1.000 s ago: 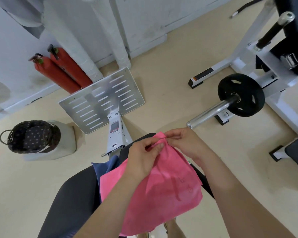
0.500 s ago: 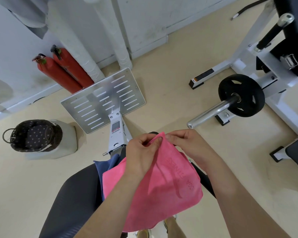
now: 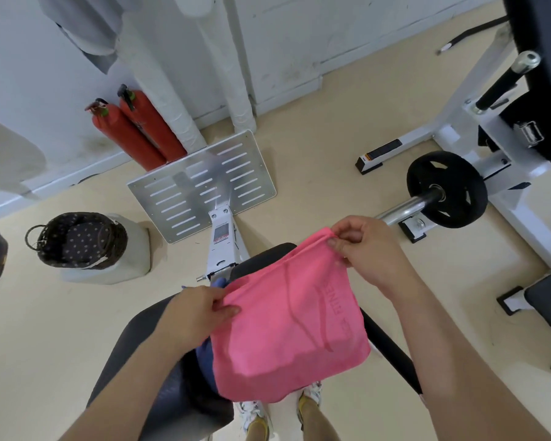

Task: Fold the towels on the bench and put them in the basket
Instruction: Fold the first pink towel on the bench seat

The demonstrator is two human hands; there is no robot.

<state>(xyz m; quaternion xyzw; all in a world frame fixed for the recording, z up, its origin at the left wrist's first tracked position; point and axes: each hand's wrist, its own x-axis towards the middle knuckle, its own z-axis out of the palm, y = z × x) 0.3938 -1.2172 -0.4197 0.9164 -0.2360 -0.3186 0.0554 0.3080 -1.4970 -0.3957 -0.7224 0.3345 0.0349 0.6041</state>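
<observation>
blue towel [image 3: 205,358] obsc. by pink towel [image 3: 287,329]

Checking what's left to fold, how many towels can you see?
2: a pink towel held up, and a blue towel on the bench beneath it; more may be hidden.

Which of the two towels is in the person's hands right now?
The pink towel: the left hand and right hand pinch its top corners. The blue towel lies on the bench, mostly hidden behind it.
</observation>
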